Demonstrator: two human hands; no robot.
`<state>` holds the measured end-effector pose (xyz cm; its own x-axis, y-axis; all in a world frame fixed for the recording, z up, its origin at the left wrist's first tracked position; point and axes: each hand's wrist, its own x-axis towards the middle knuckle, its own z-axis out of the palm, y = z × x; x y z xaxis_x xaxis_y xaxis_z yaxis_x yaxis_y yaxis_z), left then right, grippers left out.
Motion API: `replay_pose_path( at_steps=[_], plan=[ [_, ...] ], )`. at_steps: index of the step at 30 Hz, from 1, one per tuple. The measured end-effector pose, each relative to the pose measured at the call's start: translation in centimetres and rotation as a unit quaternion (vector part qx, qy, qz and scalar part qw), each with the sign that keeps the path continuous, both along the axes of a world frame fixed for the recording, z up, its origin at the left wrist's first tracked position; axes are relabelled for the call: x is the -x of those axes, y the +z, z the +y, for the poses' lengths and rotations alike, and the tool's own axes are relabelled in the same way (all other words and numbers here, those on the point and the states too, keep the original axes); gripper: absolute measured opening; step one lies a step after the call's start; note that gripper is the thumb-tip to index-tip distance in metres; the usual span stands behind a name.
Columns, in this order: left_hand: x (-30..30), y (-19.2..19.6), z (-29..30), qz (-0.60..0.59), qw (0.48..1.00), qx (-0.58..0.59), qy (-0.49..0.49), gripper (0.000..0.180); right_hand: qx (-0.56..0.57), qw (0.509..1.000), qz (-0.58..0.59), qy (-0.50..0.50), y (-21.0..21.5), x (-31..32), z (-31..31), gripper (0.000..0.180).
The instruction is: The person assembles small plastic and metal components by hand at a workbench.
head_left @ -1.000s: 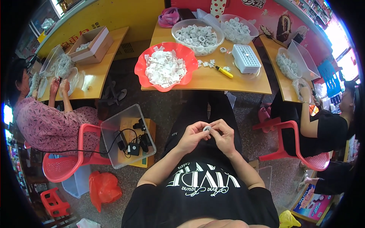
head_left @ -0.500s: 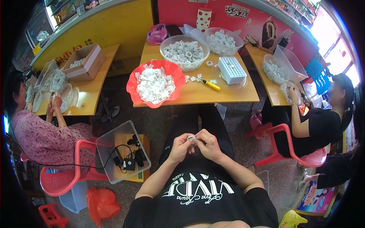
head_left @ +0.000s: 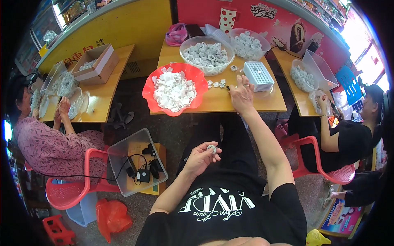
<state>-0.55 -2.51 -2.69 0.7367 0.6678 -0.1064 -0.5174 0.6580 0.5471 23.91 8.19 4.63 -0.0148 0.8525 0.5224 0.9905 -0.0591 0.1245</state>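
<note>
My left hand (head_left: 201,158) is raised over my lap and pinches a small round whitish plastic ring (head_left: 211,149) between thumb and fingers. My right hand (head_left: 242,94) reaches onto the table's front part, its fingers closed down over the small yellow-handled tool. Only the tool's dark tip (head_left: 228,87) shows beside the thumb; the handle is hidden under the hand. Left of it lie several small white pieces (head_left: 216,84). Just beyond the hand stands a light blue rack with rows of holes (head_left: 258,76). A loose ring (head_left: 233,68) lies near the rack.
A red scalloped bowl (head_left: 201,76) holds many white pieces. Two clear bowls of rings, one in front (head_left: 227,57) and one farther back (head_left: 264,53), stand behind it. Co-workers sit at side tables left and right. A clear bin (head_left: 115,164) with black adapters stands by my left.
My hands have parted. The right has moved from my lap forward onto the table, over the yellow-handled tool. My left hand keeps the ring over my lap. The view has shifted slightly.
</note>
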Motion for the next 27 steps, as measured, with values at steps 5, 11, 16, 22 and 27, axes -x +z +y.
replay_pose_path(
  at_steps=[5,11,16,22,27],
  plan=[
    [0.0,0.3,-0.1,-0.010,1.000,0.025,0.006,0.027,-0.053,0.996,-0.057,0.031,-1.1,0.1,0.3,0.022],
    [-0.3,-0.4,0.8,-0.029,0.999,0.028,0.001,0.027,-0.051,0.735,0.664,0.129,-0.9,2.2,-6.4,0.019],
    [-0.4,-0.6,0.6,0.007,0.998,0.057,0.033,0.028,0.121,0.709,0.683,0.129,-1.5,6.1,-17.5,0.021],
    [-0.8,0.1,0.0,0.010,0.998,0.057,0.035,0.028,0.085,0.852,0.478,0.195,-2.9,8.8,-20.4,0.024],
    [-0.9,-0.4,-0.1,0.052,0.996,0.038,0.059,0.028,0.097,0.922,0.330,0.176,-2.1,9.1,-20.2,0.026]
  ],
)
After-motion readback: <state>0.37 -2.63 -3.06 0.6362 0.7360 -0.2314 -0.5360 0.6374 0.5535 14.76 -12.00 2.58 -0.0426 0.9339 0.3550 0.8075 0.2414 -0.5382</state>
